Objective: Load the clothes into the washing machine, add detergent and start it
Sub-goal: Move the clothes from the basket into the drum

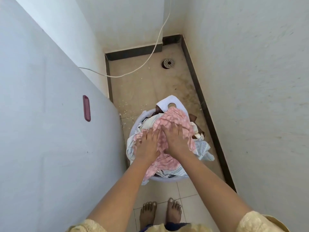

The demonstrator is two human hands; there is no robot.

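A pale lilac laundry basket [164,179] stands on the floor in front of my bare feet, heaped with clothes. On top lies a pink patterned garment [175,120], with white and blue printed cloth [203,150] spilling over the right rim. My left hand [147,144] and my right hand [175,139] lie flat side by side on the pink garment, fingers spread, palms down. Neither hand has closed around the cloth. The white washing machine [50,123] fills the left side, its lid shut, with a maroon handle [86,108].
A white wall [250,81] closes the right side, leaving a narrow tiled floor strip. A floor drain [168,63] sits in the far corner. A white cable [150,56] hangs from above and runs behind the machine. My feet [160,213] stand just behind the basket.
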